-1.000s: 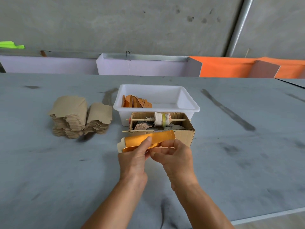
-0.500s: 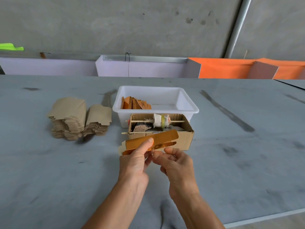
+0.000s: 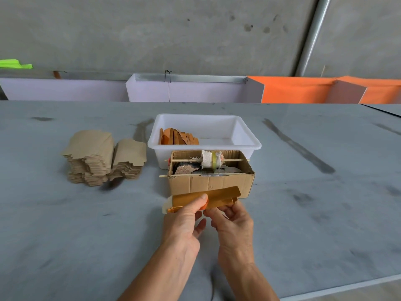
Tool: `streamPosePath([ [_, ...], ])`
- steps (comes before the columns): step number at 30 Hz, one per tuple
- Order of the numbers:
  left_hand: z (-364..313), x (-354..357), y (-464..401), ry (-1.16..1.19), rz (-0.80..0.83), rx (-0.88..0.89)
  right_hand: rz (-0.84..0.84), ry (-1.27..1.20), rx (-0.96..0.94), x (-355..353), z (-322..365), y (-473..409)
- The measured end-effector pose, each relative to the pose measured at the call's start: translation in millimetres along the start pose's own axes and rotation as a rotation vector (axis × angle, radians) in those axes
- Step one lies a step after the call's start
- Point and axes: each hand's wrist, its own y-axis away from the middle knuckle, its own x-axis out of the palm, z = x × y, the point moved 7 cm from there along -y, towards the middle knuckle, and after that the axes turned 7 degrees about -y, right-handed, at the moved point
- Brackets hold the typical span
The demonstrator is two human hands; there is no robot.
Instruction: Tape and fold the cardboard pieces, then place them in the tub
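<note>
I hold one cardboard piece [image 3: 208, 197] in front of me, a little above the table [image 3: 325, 213] and just before the small cardboard box [image 3: 210, 183] with the tape roll [image 3: 211, 159] on its wooden skewer. My left hand [image 3: 184, 222] grips the piece near its left end, the thumb pressed flat on the glossy orange-brown face, and my right hand [image 3: 232, 220] pinches the lower edge from below with the fingers curled closed on it. The piece looks half folded: a top flap stands up and a pale tab shows at the left end. I think the main risk is in the fold itself. If my two hands pull unevenly, the crease can go crooked and the flap will not meet the edge, so the tape would then hold it in a wrong shape. The shiny face also looks slippery, so my thumb could slide and the piece could spring open. The box is very close behind my fingers, and a careless push could knock it or shift the skewer. The white tub [image 3: 249, 142] stands behind the box with finished orange pieces [image 3: 178, 136] leaning in its left part; reaching over the box to it, I could catch the tape roll. The stack of flat blanks [image 3: 102, 157] lies well to the left, out of danger.
</note>
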Motion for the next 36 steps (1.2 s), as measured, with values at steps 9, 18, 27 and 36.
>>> streamPosePath([
  [9, 2, -2, 2, -0.004, -0.039, 0.035, 0.010, -0.220, 0.406, -5, -24, 2],
  [18, 6, 2, 2, -0.061, 0.065, 0.031, -0.184, -0.270, 0.519, -7, -33, 2],
  [27, 4, -3, -4, -0.072, 0.034, 0.060, -0.142, -0.130, 0.416, -7, -17, -6],
  [36, -7, -10, -4, -0.033, 0.025, 0.062, -0.192, -0.041, 0.351, -8, -10, -16],
])
